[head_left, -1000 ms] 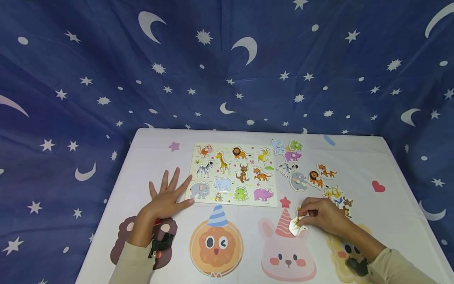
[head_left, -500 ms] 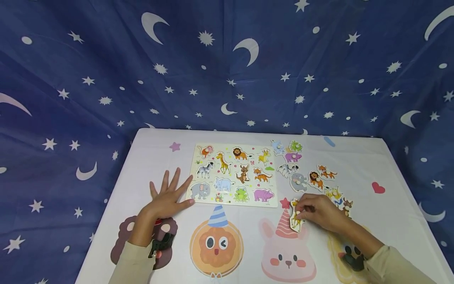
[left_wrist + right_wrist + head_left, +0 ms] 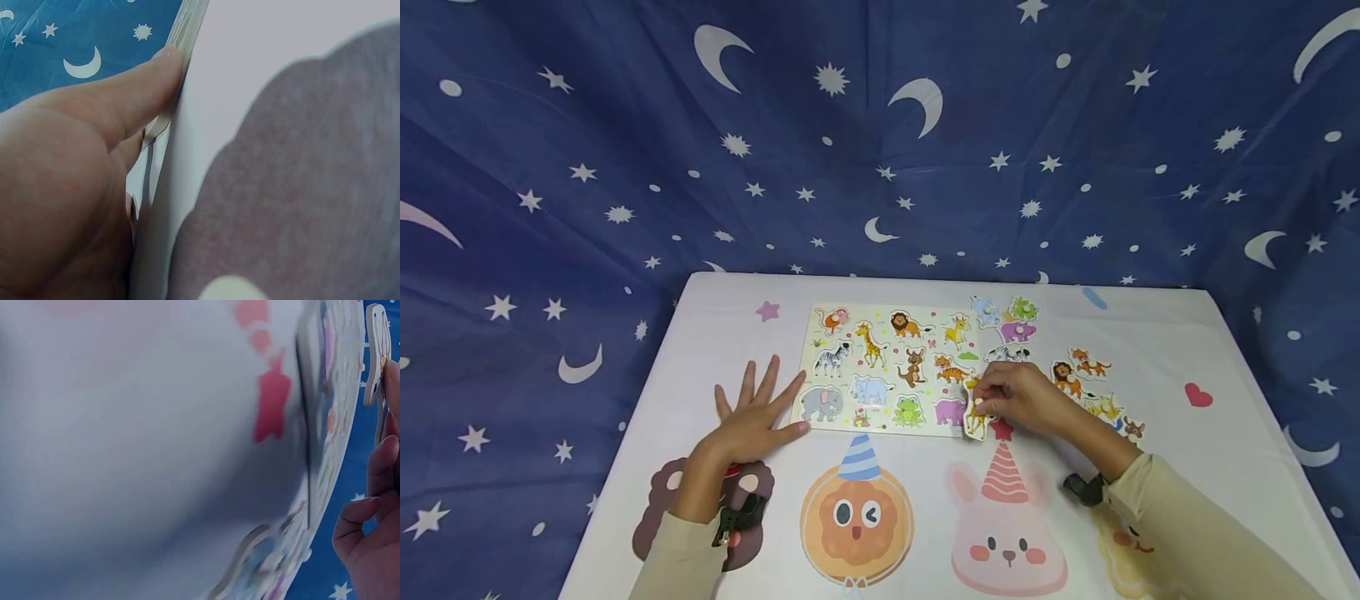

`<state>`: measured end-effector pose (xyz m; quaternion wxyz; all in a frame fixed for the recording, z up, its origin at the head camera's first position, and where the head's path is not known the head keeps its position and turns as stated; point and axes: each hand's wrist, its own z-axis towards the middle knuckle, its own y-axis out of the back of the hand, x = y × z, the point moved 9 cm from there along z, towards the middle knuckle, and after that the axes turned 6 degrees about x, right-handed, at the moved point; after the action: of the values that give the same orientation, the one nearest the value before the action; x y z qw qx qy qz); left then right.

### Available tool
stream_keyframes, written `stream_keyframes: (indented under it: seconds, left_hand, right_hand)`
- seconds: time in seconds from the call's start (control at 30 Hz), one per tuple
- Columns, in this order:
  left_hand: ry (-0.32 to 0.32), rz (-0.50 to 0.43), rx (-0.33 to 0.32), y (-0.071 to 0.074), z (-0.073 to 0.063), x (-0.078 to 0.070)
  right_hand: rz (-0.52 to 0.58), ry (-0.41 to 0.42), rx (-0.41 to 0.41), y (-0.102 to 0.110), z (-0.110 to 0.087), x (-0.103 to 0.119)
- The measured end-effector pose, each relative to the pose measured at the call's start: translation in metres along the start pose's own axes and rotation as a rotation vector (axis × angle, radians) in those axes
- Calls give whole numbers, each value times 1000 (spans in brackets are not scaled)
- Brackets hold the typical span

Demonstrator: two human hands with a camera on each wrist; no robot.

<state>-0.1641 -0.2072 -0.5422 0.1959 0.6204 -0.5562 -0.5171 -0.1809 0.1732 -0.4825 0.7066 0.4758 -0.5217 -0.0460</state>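
My right hand [image 3: 1026, 398] pinches a giraffe puzzle piece [image 3: 976, 415] with thumb and fingertips. In the head view the piece overlaps the lower right corner of the animal puzzle board [image 3: 898, 423], partly covering the printed hippo. The right wrist view shows the giraffe piece [image 3: 377, 356] upright at the fingertips, raised above the table. My left hand [image 3: 752, 421] lies spread on the table at the board's left edge, its thumb tip against the lower left corner. In the left wrist view the thumb [image 3: 137, 87] touches the board's side.
Loose animal pieces lie right of the board: a blue rhino [image 3: 986, 312], a frog [image 3: 1024, 308], a purple hippo [image 3: 1018, 332], a zebra [image 3: 1009, 355], a lion [image 3: 1067, 379], a tiger [image 3: 1090, 362] and a kangaroo [image 3: 1133, 429]. The right hand hides the elephant piece. A star-patterned curtain [image 3: 820, 167] hangs behind the table.
The right hand turned the giraffe piece from its tilted pose to upright, then carried it left and away from me to the board's right corner. The left hand stayed put.
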Motion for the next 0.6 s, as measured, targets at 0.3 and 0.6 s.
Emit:
stream_keyframes:
  seconds: [0.3, 0.6]
  left_hand:
    - [0, 10, 0, -1, 0, 2]
    - [-16, 4, -14, 0, 0, 1]
  right_hand:
    - [53, -19, 31, -8, 53, 9]
    - [37, 3, 33, -14, 100, 21]
